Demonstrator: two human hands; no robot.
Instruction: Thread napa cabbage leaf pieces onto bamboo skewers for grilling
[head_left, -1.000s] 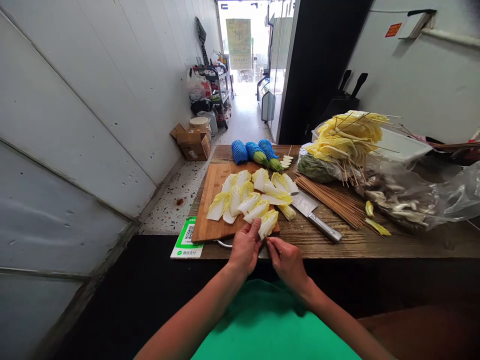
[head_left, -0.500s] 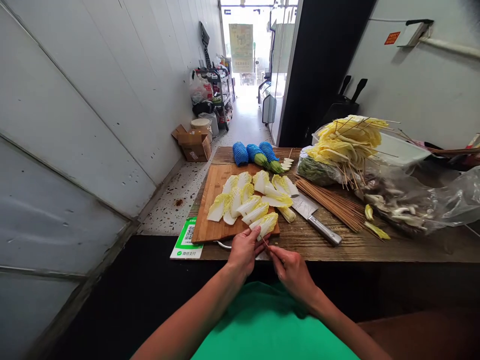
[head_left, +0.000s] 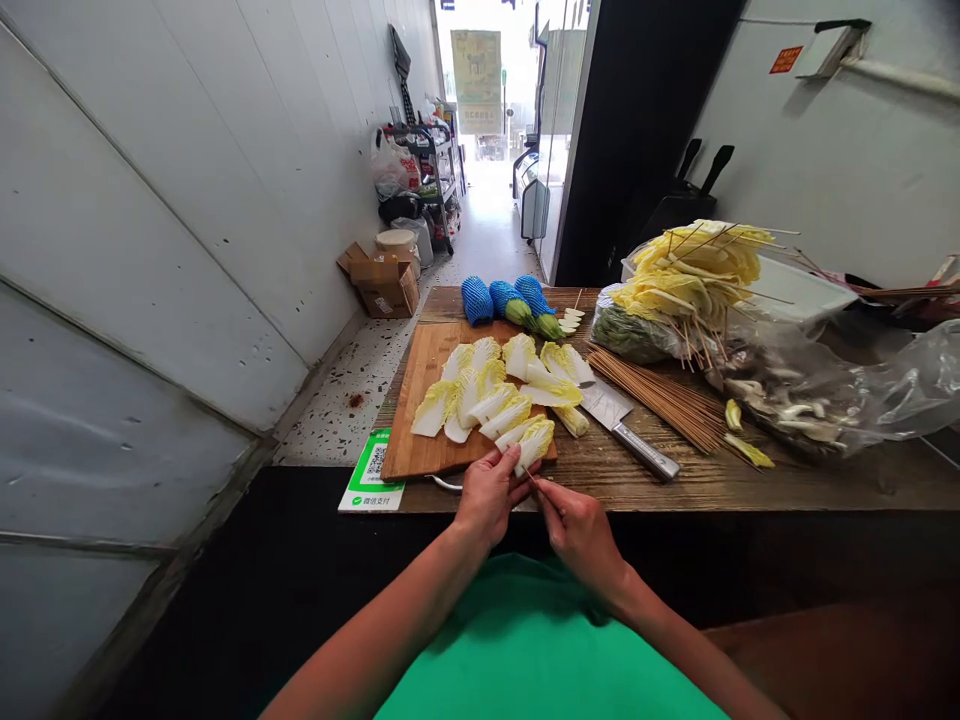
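My left hand (head_left: 489, 492) is closed on a napa cabbage leaf (head_left: 534, 443) at the near edge of the cutting board (head_left: 420, 455). A thin wooden skewer (head_left: 530, 476) is pinched in my right hand (head_left: 574, 515), its tip at the base of that leaf; whether it has gone in is hard to make out. Several more cut cabbage leaves (head_left: 470, 392) lie spread over the board. To the right a cleaver (head_left: 637, 447) rests on the wooden table (head_left: 480, 499), beside a piece of cabbage core (head_left: 571, 421).
A bundle of skewers (head_left: 660, 400) lies right of the cleaver. Behind it are stacked skewered cabbage leaves (head_left: 690, 270) and a plastic bag of mushrooms (head_left: 802, 400). Zucchini in blue netting (head_left: 514, 303) sit at the far edge. A green QR card (head_left: 373, 470) is at the left.
The skewer now shows less between my right hand and the leaf, and my hands are slightly closer together. The whole view has shifted a little upward.
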